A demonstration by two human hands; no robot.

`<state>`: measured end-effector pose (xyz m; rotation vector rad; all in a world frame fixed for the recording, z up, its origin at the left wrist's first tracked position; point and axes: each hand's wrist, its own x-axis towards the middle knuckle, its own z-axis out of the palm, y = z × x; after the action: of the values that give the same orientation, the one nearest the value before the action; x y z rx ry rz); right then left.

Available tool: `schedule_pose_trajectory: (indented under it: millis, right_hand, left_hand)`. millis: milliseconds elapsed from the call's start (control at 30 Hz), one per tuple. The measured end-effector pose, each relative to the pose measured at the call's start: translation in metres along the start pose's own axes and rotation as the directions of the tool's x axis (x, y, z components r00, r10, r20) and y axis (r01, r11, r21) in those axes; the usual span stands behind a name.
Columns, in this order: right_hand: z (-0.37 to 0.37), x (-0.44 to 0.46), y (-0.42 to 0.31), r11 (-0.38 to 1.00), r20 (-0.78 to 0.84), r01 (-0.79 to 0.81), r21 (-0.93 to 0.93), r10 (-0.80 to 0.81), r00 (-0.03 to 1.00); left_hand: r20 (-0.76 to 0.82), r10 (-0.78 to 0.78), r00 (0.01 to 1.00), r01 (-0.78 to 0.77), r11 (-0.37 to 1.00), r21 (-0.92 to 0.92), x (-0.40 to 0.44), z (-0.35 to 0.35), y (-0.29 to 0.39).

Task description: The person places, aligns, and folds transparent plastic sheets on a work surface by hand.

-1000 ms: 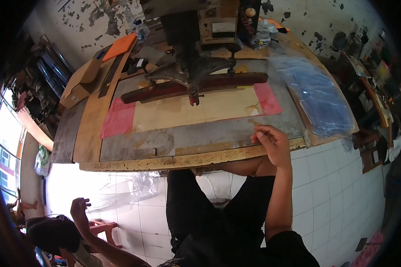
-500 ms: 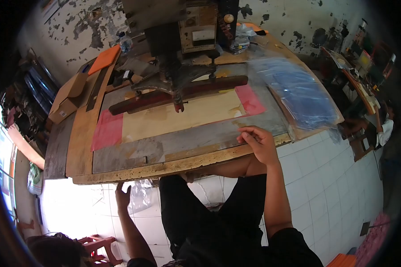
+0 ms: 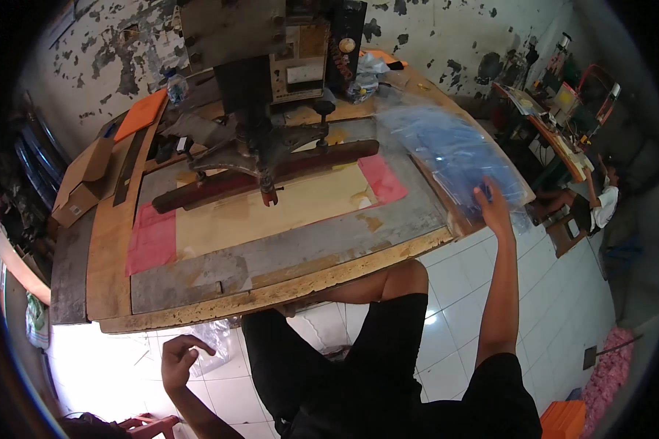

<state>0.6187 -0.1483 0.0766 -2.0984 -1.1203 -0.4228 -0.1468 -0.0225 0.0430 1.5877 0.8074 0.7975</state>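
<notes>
My right hand [image 3: 495, 206] is at the right front of a stack of clear bluish plastic sheets [image 3: 447, 150], its fingers spread; whether they press on the top sheet I cannot tell. Below the table's front edge, my left hand [image 3: 179, 362] hangs with loosely bent fingers and the thumb apart, and I see nothing in it. In front of me a press machine [image 3: 260, 150] carries a long dark-red bar [image 3: 220, 186] over a cream sheet [image 3: 285, 212] with pink ends, which lies on the grey work plate [image 3: 307, 256].
On the table's left lie a cardboard box [image 3: 80, 186] and an orange board [image 3: 140, 115]. A clear plastic bag [image 3: 218, 344] is below the front edge. At right, another person [image 3: 593, 201] sits by a second workbench [image 3: 545, 128]. A red stool [image 3: 150, 426] stands at lower left.
My right hand has moved right from over the table's front to the plastic sheets. My left hand has dropped away from the table edge. The view has shifted to the right.
</notes>
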Motion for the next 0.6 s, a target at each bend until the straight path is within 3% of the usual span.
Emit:
schedule_pose_trajectory:
  millis: [33, 133, 167, 200, 267, 300, 367, 433, 467, 500, 533, 600]
  right_hand:
    - [-0.001, 0.002, 0.005, 0.999, 0.116, -0.026, -0.029, 0.030, 0.993]
    - [-0.008, 0.005, 0.001, 0.995, 0.103, -0.069, 0.068, 0.062, 0.993]
    - [-0.006, 0.005, 0.005, 0.995, 0.105, -0.073, 0.065, 0.066, 0.992]
    - [0.001, 0.009, 0.010, 0.994, 0.068, -0.097, 0.048, 0.094, 0.993]
    - [0.005, 0.011, 0.015, 0.992, 0.027, -0.121, 0.033, 0.120, 0.992]
    - [0.004, 0.013, 0.011, 0.995, 0.006, -0.095, 0.008, 0.095, 0.996]
    - [0.001, 0.011, 0.002, 0.997, -0.019, -0.071, -0.017, 0.071, 0.997]
    - [-0.023, -0.002, -0.059, 0.979, -0.158, -0.124, 0.160, 0.149, 0.976]
    - [-0.029, -0.012, -0.079, 0.980, -0.158, -0.121, 0.160, 0.147, 0.977]
    - [-0.035, -0.024, -0.096, 0.993, -0.224, 0.115, 0.021, -0.107, 0.969]
    - [-0.038, -0.037, -0.113, 0.934, -0.254, 0.334, -0.130, -0.357, 0.899]
    - [-0.040, -0.064, -0.147, 0.910, -0.213, 0.400, -0.107, -0.414, 0.885]
  left_hand:
    - [-0.088, 0.066, 0.994, -0.069, 0.997, -0.039, 0.002, 0.005, 0.003]
    - [-0.330, 0.303, 0.894, -0.277, 0.953, 0.126, 0.024, 0.020, 0.010]
    - [-0.420, 0.334, 0.844, -0.263, 0.940, 0.218, 0.036, 0.029, 0.009]
    - [-0.409, 0.344, 0.845, -0.189, 0.909, 0.372, 0.047, 0.028, 0.005]
    - [-0.392, 0.557, 0.732, -0.159, 0.699, 0.697, 0.078, 0.051, 0.010]
    - [-0.391, 0.561, 0.730, -0.162, 0.697, 0.698, 0.082, 0.057, 0.008]
    - [-0.284, 0.601, 0.747, -0.043, 0.470, 0.882, 0.088, 0.061, 0.007]
    - [-0.307, 0.572, 0.760, -0.040, 0.513, 0.857, 0.086, 0.059, 0.007]
    - [-0.331, 0.537, 0.776, -0.032, 0.558, 0.829, 0.082, 0.058, 0.007]
    - [-0.333, 0.538, 0.775, -0.032, 0.559, 0.829, 0.081, 0.058, 0.007]
    - [-0.338, 0.513, 0.789, -0.025, 0.576, 0.817, 0.079, 0.058, 0.008]
    - [-0.338, 0.491, 0.802, -0.022, 0.591, 0.807, 0.079, 0.061, 0.007]
